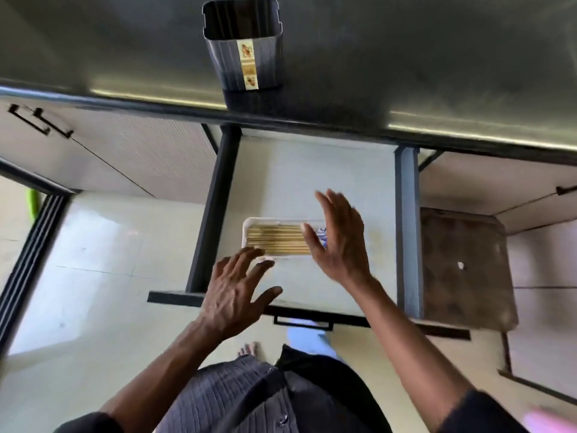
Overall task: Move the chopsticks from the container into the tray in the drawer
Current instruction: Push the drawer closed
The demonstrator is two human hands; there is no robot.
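The chopsticks (276, 242) lie side by side in the white tray (249, 223), between the two hands, inside the open drawer (312, 182). The left hand (237, 289) is spread wide and holds nothing; its fingertips are at the near corner of the tray (I cannot tell if they touch it). The right hand (338, 239) is flat with straight fingers, covers the tray's right end and grips nothing. The dark container (246, 51) stands upright on the counter (406, 57), well beyond both hands.
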